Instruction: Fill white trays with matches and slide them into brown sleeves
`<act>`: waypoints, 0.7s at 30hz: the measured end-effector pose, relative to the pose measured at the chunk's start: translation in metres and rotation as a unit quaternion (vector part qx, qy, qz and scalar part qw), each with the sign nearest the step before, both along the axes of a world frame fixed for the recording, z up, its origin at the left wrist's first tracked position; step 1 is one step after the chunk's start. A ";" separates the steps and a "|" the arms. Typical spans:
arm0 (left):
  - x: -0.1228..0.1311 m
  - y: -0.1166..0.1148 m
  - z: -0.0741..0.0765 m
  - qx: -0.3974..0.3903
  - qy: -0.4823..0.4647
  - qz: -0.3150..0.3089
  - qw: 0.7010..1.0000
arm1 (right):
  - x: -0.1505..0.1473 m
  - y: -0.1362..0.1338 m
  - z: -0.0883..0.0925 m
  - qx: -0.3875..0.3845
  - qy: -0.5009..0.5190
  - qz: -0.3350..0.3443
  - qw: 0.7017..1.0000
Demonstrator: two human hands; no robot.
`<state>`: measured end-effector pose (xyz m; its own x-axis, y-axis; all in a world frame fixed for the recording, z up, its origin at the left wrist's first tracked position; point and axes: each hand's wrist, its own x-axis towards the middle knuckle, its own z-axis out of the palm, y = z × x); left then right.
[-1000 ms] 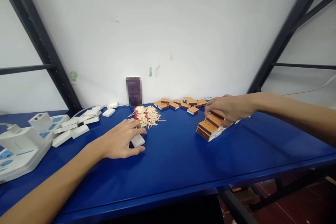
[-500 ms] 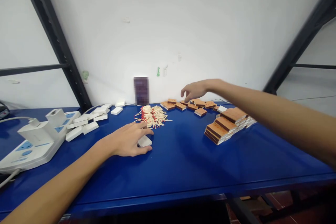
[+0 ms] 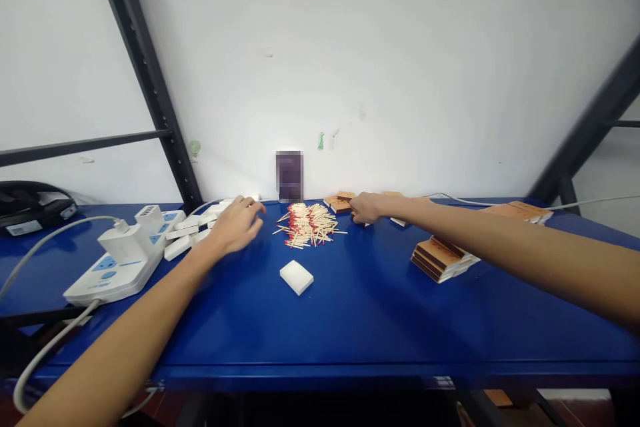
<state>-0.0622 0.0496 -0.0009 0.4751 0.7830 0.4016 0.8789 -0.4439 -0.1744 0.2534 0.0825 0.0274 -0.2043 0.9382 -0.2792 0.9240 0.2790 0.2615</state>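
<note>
My left hand (image 3: 239, 223) is over the group of white matchbox trays (image 3: 179, 248) at the left, fingers apart and stretched forward, with nothing seen in them. My right hand (image 3: 367, 207) is down among the brown matchbox sleeves (image 3: 342, 207) near the wall. Its fingers are curled and closed; what they hold, if anything, is hidden behind the hand. A single white matchbox tray (image 3: 297, 277) lies on the blue table between my arms. Behind it is a heap of red-tipped matches (image 3: 311, 223).
A power strip (image 3: 131, 283) with chargers and cables sits at the left, a black headset (image 3: 35, 207) beyond it. Stacked matchboxes (image 3: 440, 259) lie at the right, partly behind my right forearm. A dark blurred rectangle (image 3: 290, 177) leans on the wall. Black posts (image 3: 150, 67) frame the table.
My left hand has let go of the single white tray and moved back and left to the other trays. My right hand has lowered onto the sleeves and closed. The view has shifted left.
</note>
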 end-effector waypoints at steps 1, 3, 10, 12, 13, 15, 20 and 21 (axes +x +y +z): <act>-0.008 0.010 -0.005 -0.003 0.000 0.015 1.000 | -0.001 -0.005 0.000 0.003 0.006 0.013 1.000; -0.018 0.024 -0.015 -0.009 -0.001 0.036 0.999 | -0.003 -0.016 0.003 0.016 0.022 0.038 0.999; -0.022 0.040 -0.032 -0.062 0.012 0.026 0.998 | -0.022 -0.095 0.006 0.147 0.141 0.146 0.968; -0.021 0.040 -0.030 -0.061 0.009 0.021 0.998 | -0.029 -0.116 -0.011 0.174 0.273 0.179 0.929; -0.021 0.040 -0.029 -0.059 0.006 0.020 0.998 | -0.031 -0.122 -0.022 0.179 0.328 0.193 0.907; -0.021 0.039 -0.027 -0.057 -0.001 0.017 0.998 | -0.028 -0.125 -0.044 0.195 0.418 0.191 0.866; -0.019 0.036 -0.027 -0.060 -0.016 0.014 0.998 | 0.001 -0.107 -0.074 0.204 0.519 0.102 0.824; -0.019 0.035 -0.026 -0.062 -0.018 0.015 0.998 | 0.007 -0.105 -0.075 0.203 0.525 0.094 0.821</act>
<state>-0.0810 0.0849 -0.0273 0.4381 0.8410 0.3176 0.8966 -0.4341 -0.0872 0.2600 -0.0228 -0.0473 -0.2838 0.8344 0.4725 0.6498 0.5297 -0.5451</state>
